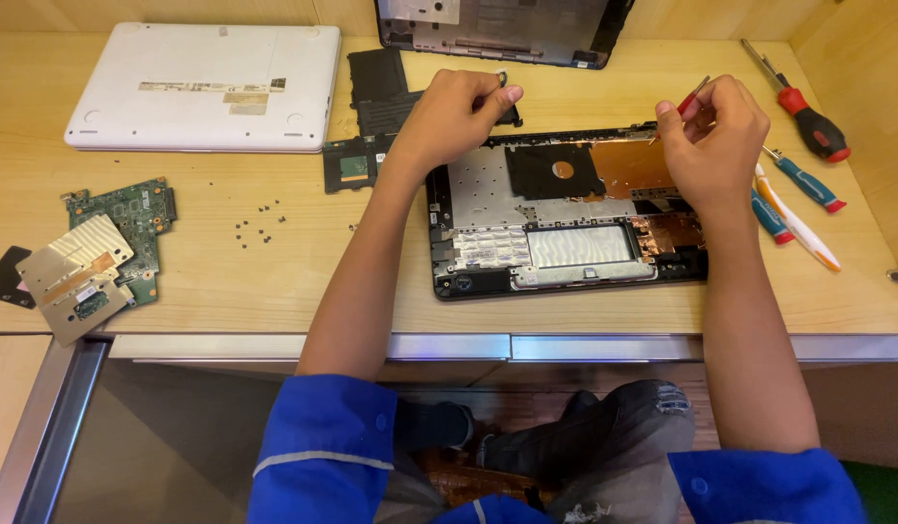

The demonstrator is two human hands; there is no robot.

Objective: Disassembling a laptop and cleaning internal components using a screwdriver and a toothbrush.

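Note:
An opened black laptop base (565, 223) lies on the wooden bench in front of me, its inner metal plates and copper foil exposed. My left hand (449, 116) rests at its far left corner, fingers pinched on a small black part (507, 105). My right hand (711, 136) hovers over the far right corner and grips a small red-handled screwdriver (695, 97), tip pointing down toward the base.
A white laptop shell (204, 85) lies far left. A green circuit board (129, 228) with a metal heat plate sits at the left edge. Loose screws (258, 221) are scattered mid-bench. Several screwdrivers (803, 184) lie right. Another dark cover (502, 29) sits at the back.

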